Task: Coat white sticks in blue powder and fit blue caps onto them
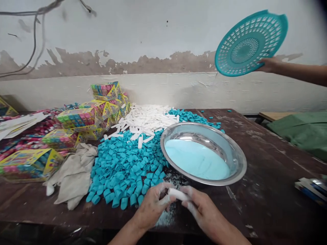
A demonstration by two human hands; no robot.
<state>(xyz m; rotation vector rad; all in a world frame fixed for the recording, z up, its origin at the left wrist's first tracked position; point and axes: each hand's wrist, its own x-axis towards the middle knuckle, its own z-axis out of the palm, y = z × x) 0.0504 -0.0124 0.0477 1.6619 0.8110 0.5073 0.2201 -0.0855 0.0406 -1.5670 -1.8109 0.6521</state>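
My right hand (pixel 200 204) pinches a white tube (pixel 178 194) near the front edge of the table. Beside the tube's left end is my left hand (pixel 156 203), its fingers closed; what they hold is too hidden to tell. White powder coats the fingertips of both. Just beyond them rests a steel bowl (pixel 241 166) with light blue powder (pixel 196 159) inside. A large heap of teal caps (pixel 125 166) spreads to the left of the bowl, with a pile of white tubes (pixel 148 117) behind it.
Packed boxes of colourful tubes (pixel 76 119) are stacked at the left, near a grey cloth (pixel 76 173). Another person's hand (pixel 269 64) holds a teal basket (pixel 245 49) at the upper right. Blue and white items (pixel 311 189) lie at the right edge.
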